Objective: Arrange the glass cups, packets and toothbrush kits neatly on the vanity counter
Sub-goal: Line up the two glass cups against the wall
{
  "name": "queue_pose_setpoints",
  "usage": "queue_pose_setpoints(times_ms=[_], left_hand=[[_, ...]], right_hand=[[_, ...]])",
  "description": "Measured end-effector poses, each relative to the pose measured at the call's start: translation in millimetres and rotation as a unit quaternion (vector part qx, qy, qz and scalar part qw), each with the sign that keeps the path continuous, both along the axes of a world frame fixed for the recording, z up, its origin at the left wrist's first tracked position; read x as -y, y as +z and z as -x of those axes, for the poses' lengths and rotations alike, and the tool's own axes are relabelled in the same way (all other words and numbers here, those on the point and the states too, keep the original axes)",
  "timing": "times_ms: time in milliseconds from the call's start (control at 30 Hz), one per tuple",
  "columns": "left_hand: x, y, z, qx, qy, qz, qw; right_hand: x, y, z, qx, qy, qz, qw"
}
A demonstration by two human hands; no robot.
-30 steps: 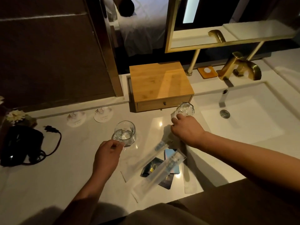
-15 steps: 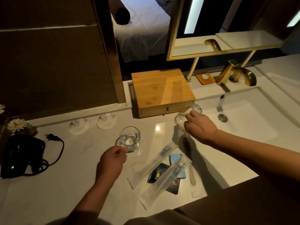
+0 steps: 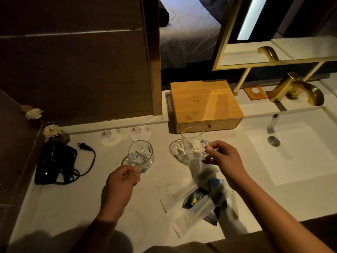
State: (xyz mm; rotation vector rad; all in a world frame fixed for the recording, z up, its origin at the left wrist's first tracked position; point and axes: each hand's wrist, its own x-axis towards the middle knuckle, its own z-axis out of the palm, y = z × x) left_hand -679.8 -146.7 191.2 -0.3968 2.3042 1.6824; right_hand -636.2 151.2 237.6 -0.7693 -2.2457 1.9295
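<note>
Two clear glass cups are held over the white vanity counter [image 3: 76,203]. My left hand [image 3: 120,181] grips the left glass cup [image 3: 139,155] by its handle, tilted a little. My right hand [image 3: 221,161] holds the right glass cup [image 3: 192,143] by its handle in front of the wooden drawer box. Below my right wrist lie two long toothbrush kits [image 3: 193,214] in clear sleeves, slanted over several dark and blue packets [image 3: 195,197]. Two round paper coasters [image 3: 111,136] sit near the back wall.
A wooden drawer box [image 3: 204,103] stands at the back centre. The sink basin [image 3: 295,148] with a gold tap [image 3: 299,88] fills the right. A black bag with a corded plug [image 3: 56,161] and white flowers [image 3: 52,130] sit at the left. A mirror hangs above.
My right hand has lifted its glass upright in front of the drawer box. The left glass has shifted slightly toward the coasters. The camera has moved closer and lower.
</note>
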Motion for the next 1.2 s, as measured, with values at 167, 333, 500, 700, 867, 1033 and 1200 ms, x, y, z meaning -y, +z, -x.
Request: queue_pose_setpoints(times_ms=[167,333,500,700,867,1033,1200], left_hand=[[22.9,-11.3,-8.0,0.018,0.026,0.003,0.999],[35.4,-22.2,-15.1,0.03,0.055,-0.006,0.998],[37.5,-30.2,-21.4,0.031,0.072,-0.024,0.997],[33.0,-35.0,-27.4,0.029,0.068,-0.034,0.997],[30.6,-34.7,-27.4,0.02,0.064,-0.037,0.997],[29.4,-30.1,-28.7,-0.004,0.047,-0.007,0.999],[31.4,-31.7,-33.4,-0.027,0.02,0.019,0.999]], right_hand=[[35.0,-18.0,7.7,0.001,0.013,0.074,0.997],[54.0,-30.7,14.8,-0.01,0.015,0.073,0.997],[64.5,-44.2,18.6,-0.013,0.013,0.078,0.997],[64.4,-56.9,18.8,0.009,0.009,0.049,0.999],[57.0,-62.9,16.2,0.031,0.029,0.019,0.999],[48.5,-62.2,19.9,0.051,0.053,-0.014,0.997],[38.0,-52.5,23.3,0.053,0.084,-0.117,0.988]])
